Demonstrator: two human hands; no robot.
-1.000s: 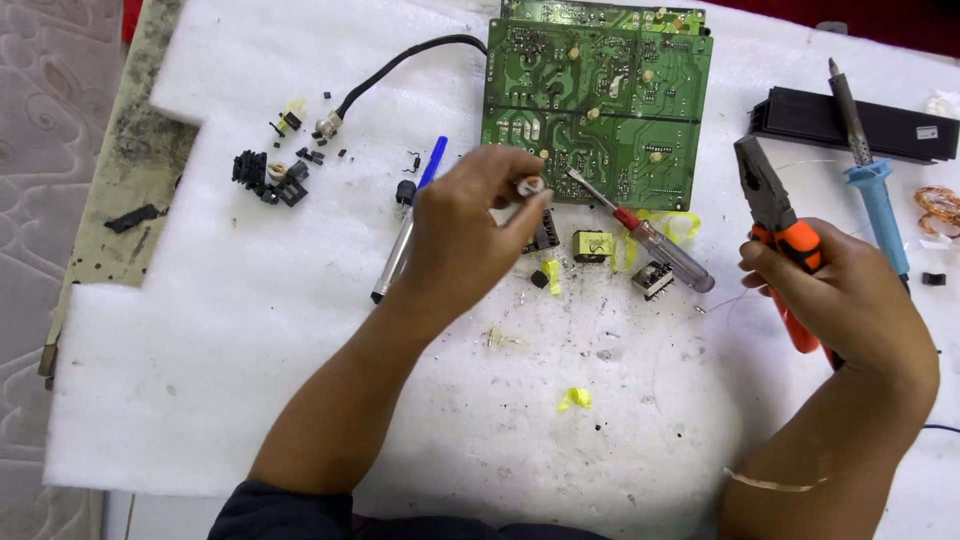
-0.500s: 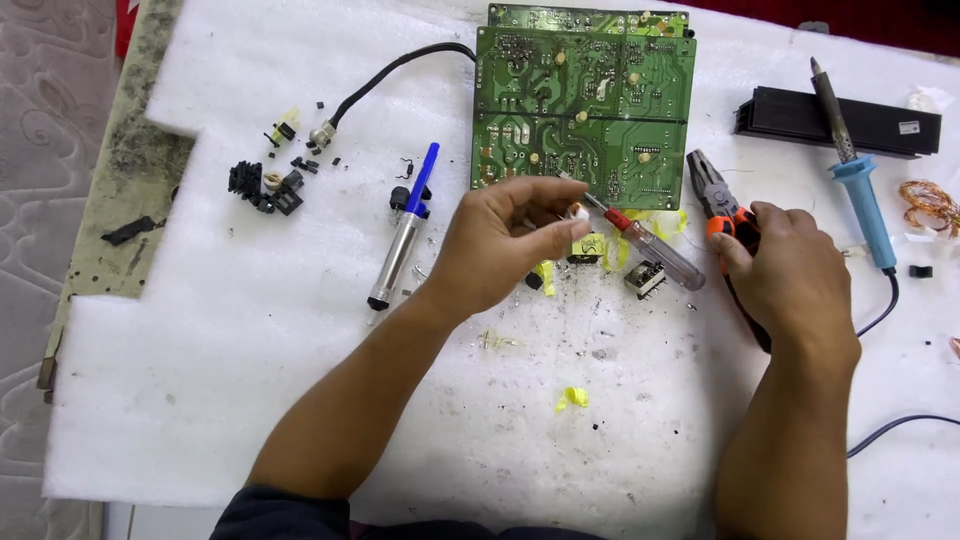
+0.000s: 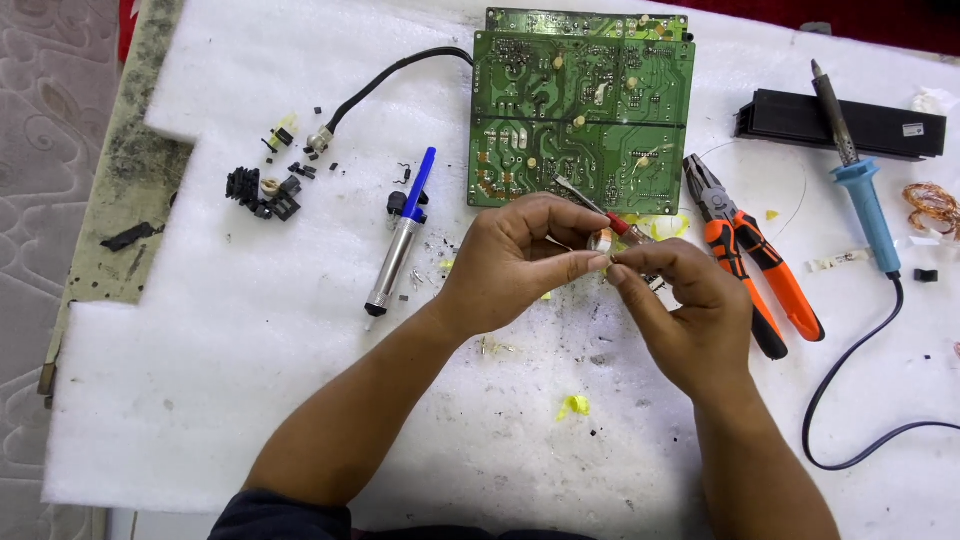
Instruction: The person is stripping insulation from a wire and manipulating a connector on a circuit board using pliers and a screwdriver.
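Seen from above, a person's two bare hands meet over the middle of a white foam-covered counter [image 3: 250, 400]. The left hand [image 3: 505, 265] pinches a small pale round component [image 3: 600, 240] between thumb and fingertips, its grip clenched on the piece. The right hand [image 3: 690, 310] reaches in from the other side, its thumb and forefinger also closed on the same component, so both hands hold it together just in front of a green circuit board [image 3: 580, 110]. A red-handled screwdriver [image 3: 600, 212] lies partly hidden behind the fingers, its tip resting on the board's near edge. Just right of the hands lie orange-handled pliers [image 3: 750, 250], jaws pointing toward the board. Farther right is a blue-handled soldering iron [image 3: 860, 190] beside a black bar [image 3: 880, 120]. Left of the hands lies a silver and blue desoldering pump [image 3: 400, 235], with small black parts [image 3: 262, 190] scattered beyond. A yellow scrap [image 3: 573, 404] lies nearer the person.
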